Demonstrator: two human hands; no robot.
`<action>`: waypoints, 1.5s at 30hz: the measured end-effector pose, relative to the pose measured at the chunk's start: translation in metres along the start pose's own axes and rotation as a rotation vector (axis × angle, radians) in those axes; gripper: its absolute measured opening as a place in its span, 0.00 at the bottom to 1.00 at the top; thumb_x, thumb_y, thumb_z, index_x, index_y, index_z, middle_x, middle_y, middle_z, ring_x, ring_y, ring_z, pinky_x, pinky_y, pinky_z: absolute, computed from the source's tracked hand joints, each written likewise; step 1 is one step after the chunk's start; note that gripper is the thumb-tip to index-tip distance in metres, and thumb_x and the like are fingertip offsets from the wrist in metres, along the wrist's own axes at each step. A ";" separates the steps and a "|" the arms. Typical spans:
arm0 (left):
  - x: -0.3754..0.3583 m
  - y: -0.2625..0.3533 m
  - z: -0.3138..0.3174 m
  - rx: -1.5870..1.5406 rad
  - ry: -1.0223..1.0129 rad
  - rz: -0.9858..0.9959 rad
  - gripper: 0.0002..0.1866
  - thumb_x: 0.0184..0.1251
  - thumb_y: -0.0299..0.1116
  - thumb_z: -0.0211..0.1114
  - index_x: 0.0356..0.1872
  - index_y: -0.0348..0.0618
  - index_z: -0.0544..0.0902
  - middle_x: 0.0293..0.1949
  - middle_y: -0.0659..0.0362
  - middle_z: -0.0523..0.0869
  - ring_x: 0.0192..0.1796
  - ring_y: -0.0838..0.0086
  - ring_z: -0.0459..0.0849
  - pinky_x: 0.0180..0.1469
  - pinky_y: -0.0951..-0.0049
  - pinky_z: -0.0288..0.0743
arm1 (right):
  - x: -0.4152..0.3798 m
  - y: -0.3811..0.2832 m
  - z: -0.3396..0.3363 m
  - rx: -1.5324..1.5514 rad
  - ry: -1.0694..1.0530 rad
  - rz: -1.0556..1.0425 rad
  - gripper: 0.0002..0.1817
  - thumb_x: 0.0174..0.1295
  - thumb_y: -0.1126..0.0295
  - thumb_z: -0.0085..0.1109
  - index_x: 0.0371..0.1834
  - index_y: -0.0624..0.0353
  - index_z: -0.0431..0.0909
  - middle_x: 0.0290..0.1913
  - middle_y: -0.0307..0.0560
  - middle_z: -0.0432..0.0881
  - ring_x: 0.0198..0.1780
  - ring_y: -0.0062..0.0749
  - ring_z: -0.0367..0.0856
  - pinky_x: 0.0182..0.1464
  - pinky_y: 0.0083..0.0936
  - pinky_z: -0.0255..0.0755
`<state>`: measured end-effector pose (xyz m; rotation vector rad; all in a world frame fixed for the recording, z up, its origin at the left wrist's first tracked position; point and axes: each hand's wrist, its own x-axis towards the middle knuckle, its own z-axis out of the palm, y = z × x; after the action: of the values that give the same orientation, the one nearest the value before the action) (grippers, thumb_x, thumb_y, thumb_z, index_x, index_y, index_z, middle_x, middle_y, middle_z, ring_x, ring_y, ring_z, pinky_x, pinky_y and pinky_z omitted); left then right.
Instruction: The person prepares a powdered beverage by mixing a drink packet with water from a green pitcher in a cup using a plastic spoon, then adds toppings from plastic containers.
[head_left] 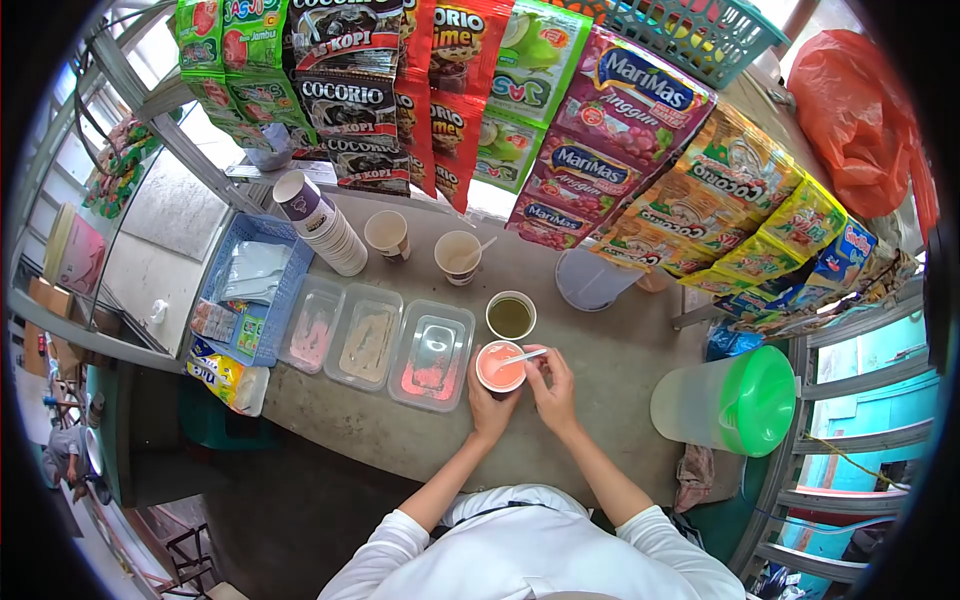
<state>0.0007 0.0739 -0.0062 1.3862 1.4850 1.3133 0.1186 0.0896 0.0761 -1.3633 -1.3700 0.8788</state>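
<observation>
My left hand (490, 408) is wrapped round a paper cup (500, 378) of pink-orange drink near the middle of the counter. A white spoon (524, 356) stands slanted in that drink, and the fingers of my right hand (552, 388) pinch its handle. Just beyond sits a second cup (511, 316) filled with dark green-brown liquid. Farther back are a cup with a pale spoon in it (458, 258) and another paper cup (388, 235). To the left lie clear plastic tubs (436, 356) with pink and brownish powder on their bottoms.
A leaning stack of paper cups (325, 230) stands beside a blue basket (262, 320) of packets at the left. Drink sachets (600, 120) hang in strips along the far edge. On the right are a green-lidded container (725, 402) and a red plastic bag (858, 125).
</observation>
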 end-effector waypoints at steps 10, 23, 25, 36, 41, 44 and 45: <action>-0.018 0.001 -0.010 0.111 -0.014 0.088 0.46 0.56 0.31 0.71 0.71 0.31 0.51 0.69 0.39 0.61 0.71 0.48 0.60 0.71 0.57 0.56 | -0.024 -0.038 -0.015 0.151 0.000 0.007 0.13 0.72 0.67 0.49 0.43 0.65 0.81 0.34 0.44 0.83 0.35 0.23 0.79 0.37 0.21 0.72; -0.075 0.014 -0.051 0.015 -0.152 0.110 0.39 0.59 0.27 0.67 0.69 0.33 0.57 0.68 0.42 0.63 0.70 0.50 0.63 0.67 0.59 0.64 | -0.059 -0.034 -0.029 0.345 0.062 0.035 0.14 0.71 0.67 0.47 0.44 0.64 0.80 0.34 0.43 0.82 0.33 0.20 0.76 0.39 0.18 0.69; -0.080 0.011 -0.059 0.093 -0.180 0.219 0.33 0.58 0.25 0.66 0.65 0.34 0.62 0.65 0.44 0.65 0.68 0.53 0.67 0.66 0.60 0.68 | -0.063 -0.033 -0.031 0.434 0.070 0.081 0.14 0.71 0.66 0.45 0.45 0.63 0.80 0.35 0.42 0.82 0.32 0.20 0.75 0.40 0.17 0.68; -0.093 0.006 -0.119 0.241 -0.123 0.361 0.23 0.55 0.22 0.66 0.53 0.37 0.72 0.56 0.46 0.73 0.61 0.50 0.73 0.62 0.58 0.69 | -0.068 -0.012 -0.046 0.689 0.133 0.475 0.16 0.71 0.61 0.44 0.50 0.59 0.77 0.37 0.40 0.83 0.32 0.20 0.77 0.35 0.19 0.67; -0.094 -0.002 -0.126 0.300 -0.011 0.363 0.21 0.53 0.21 0.66 0.50 0.37 0.73 0.53 0.47 0.74 0.60 0.51 0.74 0.61 0.57 0.70 | -0.065 -0.003 -0.050 0.920 0.120 0.602 0.17 0.71 0.59 0.46 0.53 0.58 0.76 0.40 0.38 0.82 0.31 0.19 0.76 0.35 0.19 0.66; -0.095 -0.002 -0.123 0.308 -0.001 0.389 0.20 0.53 0.21 0.66 0.49 0.37 0.74 0.51 0.47 0.74 0.59 0.51 0.74 0.60 0.57 0.70 | -0.066 0.001 -0.052 0.920 0.100 0.638 0.18 0.71 0.59 0.47 0.55 0.57 0.75 0.41 0.37 0.81 0.32 0.20 0.75 0.35 0.20 0.67; -0.095 -0.002 -0.123 0.320 0.014 0.390 0.20 0.53 0.21 0.66 0.49 0.37 0.74 0.51 0.47 0.75 0.59 0.51 0.75 0.60 0.57 0.71 | -0.067 0.005 -0.053 0.866 0.092 0.625 0.18 0.70 0.59 0.47 0.56 0.57 0.75 0.41 0.36 0.81 0.32 0.20 0.75 0.35 0.20 0.67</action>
<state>-0.1003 -0.0441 0.0080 1.9542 1.5334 1.3544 0.1639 0.0168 0.0759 -1.0915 -0.3460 1.5592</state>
